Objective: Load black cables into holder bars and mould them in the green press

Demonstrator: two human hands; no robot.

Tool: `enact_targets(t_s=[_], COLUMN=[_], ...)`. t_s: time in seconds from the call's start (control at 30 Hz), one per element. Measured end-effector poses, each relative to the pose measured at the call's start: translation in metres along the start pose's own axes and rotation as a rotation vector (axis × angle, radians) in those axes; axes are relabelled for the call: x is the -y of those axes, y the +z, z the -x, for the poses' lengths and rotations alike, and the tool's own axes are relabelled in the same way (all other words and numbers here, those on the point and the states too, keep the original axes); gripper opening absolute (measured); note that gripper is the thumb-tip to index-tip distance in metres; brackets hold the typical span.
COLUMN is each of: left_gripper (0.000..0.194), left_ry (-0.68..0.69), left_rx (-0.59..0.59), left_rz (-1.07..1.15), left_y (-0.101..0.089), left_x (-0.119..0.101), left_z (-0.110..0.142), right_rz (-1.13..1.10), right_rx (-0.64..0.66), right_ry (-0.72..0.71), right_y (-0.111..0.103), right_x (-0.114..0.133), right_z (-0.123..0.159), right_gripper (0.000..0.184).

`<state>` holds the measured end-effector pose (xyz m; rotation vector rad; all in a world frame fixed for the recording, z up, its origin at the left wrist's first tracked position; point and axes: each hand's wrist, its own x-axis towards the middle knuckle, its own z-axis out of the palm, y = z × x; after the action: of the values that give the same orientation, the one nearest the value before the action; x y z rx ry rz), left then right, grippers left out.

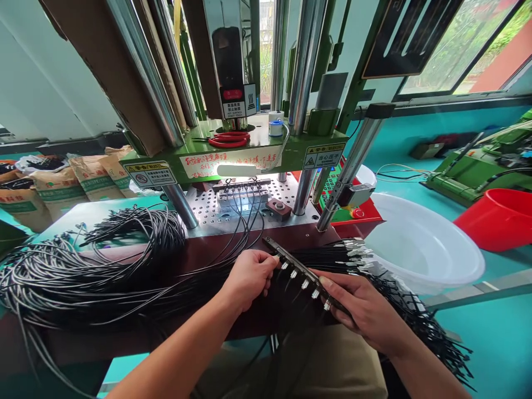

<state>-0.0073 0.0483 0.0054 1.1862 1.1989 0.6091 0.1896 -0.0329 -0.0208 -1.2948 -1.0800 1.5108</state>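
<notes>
A long dark fixture bar (300, 271) lies slanted in front of the moulding press (249, 149), with several metal cable plugs seated along it. My right hand (366, 310) grips the bar's near end from below. My left hand (249, 277) pinches a black cable at the bar's far end, fingers closed on it. A row of loose cable ends with metal plugs (353, 252) lies just right of the bar. On the press plate, a mould (243, 194) holds several black cables.
A big bundle of black cables (83, 271) covers the left of the bench. A white basin (419, 244) and a red tub (499, 219) stand at right. Red scissors (228, 138) and tape rolls (275, 124) lie on the green press deck. Sacks (62, 185) are stacked at left.
</notes>
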Motion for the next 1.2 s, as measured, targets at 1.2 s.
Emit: enact_targets(t_s=[1.2], left_gripper=[0.03], left_ry=[0.345], left_rx=[-0.261], left_rz=[-0.957], left_y=[-0.076], left_x=[-0.035], left_z=[0.05], right_rz=[0.609], right_rx=[0.308], right_ry=[-0.227], right_y=[0.01], right_x=[0.063], right_z=[-0.164], right_gripper=[0.028])
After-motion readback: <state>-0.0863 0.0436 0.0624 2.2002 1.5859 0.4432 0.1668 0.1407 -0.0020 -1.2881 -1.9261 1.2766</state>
